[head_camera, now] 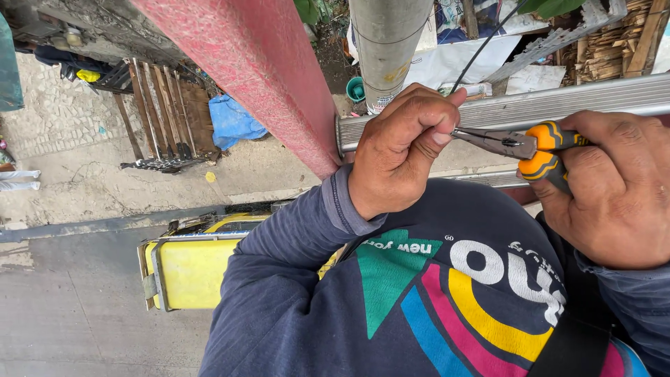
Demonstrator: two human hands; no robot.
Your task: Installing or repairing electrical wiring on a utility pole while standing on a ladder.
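Right hand (618,192) closed on orange pliers (520,145) grips; pliers lie horiz., nose pointing left toward left hand (403,146); left hand fisted, thumb + forefinger pinching thin black wire (481,47) at nose tip; wire runs up-right from pinch; ladder rung (558,105) just behind both hands.

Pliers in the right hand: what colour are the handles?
Orange with black trim, seen in the head view: pliers in the right hand.
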